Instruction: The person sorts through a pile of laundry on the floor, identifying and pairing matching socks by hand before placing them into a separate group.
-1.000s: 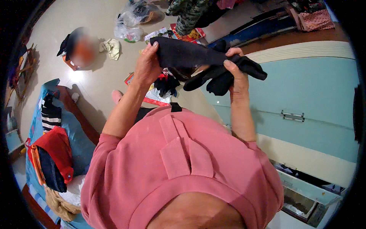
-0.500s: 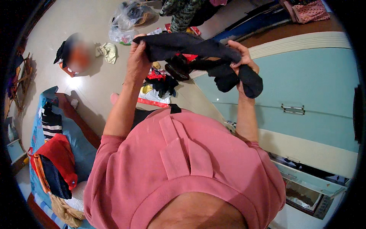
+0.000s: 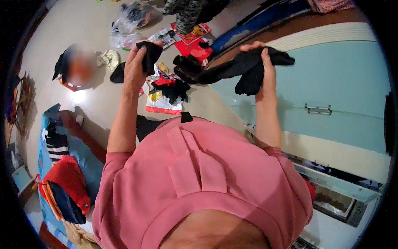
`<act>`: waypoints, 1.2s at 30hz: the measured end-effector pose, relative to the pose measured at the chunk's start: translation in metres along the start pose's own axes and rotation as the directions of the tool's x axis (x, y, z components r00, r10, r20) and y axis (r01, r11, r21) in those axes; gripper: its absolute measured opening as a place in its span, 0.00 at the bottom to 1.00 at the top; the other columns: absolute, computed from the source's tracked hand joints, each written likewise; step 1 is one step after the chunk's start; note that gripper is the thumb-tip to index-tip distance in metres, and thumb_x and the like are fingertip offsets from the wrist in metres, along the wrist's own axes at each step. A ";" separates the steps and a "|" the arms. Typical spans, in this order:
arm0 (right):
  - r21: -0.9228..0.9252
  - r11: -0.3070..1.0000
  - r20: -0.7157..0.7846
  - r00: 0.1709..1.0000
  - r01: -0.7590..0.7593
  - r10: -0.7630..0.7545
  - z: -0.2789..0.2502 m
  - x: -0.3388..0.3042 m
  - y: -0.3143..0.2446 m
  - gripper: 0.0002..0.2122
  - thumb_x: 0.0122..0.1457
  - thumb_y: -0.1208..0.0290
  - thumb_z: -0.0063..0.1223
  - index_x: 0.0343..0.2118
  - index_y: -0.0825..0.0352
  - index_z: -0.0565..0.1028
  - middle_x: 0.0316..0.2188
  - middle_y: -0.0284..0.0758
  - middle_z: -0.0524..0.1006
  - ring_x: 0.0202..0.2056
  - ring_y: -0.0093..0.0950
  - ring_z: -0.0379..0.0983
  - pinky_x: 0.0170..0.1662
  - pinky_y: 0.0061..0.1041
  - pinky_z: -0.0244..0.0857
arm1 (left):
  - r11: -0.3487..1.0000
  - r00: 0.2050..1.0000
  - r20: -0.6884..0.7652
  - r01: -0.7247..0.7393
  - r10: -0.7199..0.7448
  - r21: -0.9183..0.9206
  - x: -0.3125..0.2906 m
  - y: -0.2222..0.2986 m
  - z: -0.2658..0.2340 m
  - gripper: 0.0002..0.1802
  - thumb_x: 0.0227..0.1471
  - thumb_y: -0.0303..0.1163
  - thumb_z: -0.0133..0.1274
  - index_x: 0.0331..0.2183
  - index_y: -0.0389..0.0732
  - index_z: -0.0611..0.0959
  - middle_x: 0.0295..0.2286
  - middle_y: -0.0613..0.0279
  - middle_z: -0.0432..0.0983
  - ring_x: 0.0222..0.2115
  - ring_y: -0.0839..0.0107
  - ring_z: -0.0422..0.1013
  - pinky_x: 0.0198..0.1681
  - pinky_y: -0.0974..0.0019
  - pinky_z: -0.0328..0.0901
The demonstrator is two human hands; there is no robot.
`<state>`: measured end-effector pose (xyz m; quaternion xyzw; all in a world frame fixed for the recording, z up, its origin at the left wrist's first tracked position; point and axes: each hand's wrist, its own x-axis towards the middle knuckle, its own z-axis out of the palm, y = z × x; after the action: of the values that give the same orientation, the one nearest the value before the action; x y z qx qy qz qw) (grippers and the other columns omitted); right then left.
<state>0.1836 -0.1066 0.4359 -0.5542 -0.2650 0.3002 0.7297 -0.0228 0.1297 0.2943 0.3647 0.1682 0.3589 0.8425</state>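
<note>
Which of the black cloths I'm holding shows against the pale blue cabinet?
The black cloth in your right hand; the other cloth, in your left hand, shows against the floor.

The left hand (image 3: 134,67) hides part of a black cloth (image 3: 152,56); an orange shape (image 3: 79,70) is blurred beyond recognition.

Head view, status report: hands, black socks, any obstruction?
Left hand gripping a bunched black sock. Right hand gripping other black socks, ends hanging loose. Hands raised, apart. Nothing visibly blocking either.
</note>
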 end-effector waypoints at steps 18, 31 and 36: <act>-0.128 0.992 -0.223 0.974 0.014 -0.042 -0.009 0.016 -0.002 0.17 0.58 0.56 0.53 0.42 0.65 0.71 0.35 0.36 0.76 0.31 0.24 0.71 0.32 0.22 0.67 | 0.897 0.890 0.206 0.431 -0.407 -0.093 -0.010 -0.050 0.055 0.14 0.51 0.37 0.57 0.38 0.43 0.75 0.24 0.71 0.69 0.21 0.84 0.64 0.24 0.78 0.62; -0.070 0.995 -0.379 0.925 -0.068 0.037 -0.021 0.014 0.001 0.19 0.56 0.57 0.56 0.42 0.67 0.74 0.34 0.34 0.76 0.35 0.26 0.73 0.39 0.27 0.67 | 0.906 0.936 -0.006 0.338 -0.352 -0.255 0.002 -0.041 0.025 0.08 0.54 0.33 0.55 0.34 0.45 0.73 0.22 0.73 0.70 0.16 0.87 0.62 0.17 0.83 0.58; -0.041 0.998 -0.399 0.916 -0.052 0.031 -0.024 0.014 0.003 0.20 0.56 0.57 0.55 0.45 0.69 0.72 0.38 0.36 0.76 0.40 0.28 0.72 0.43 0.30 0.67 | 0.889 0.934 -0.039 0.325 -0.355 -0.324 0.001 -0.035 0.020 0.12 0.55 0.38 0.54 0.38 0.43 0.75 0.29 0.70 0.75 0.18 0.88 0.66 0.18 0.87 0.64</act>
<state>0.2098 -0.1116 0.4274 -0.6274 -0.1069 0.1898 0.7476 0.0058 0.1032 0.2821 0.1738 0.2112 0.2451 0.9301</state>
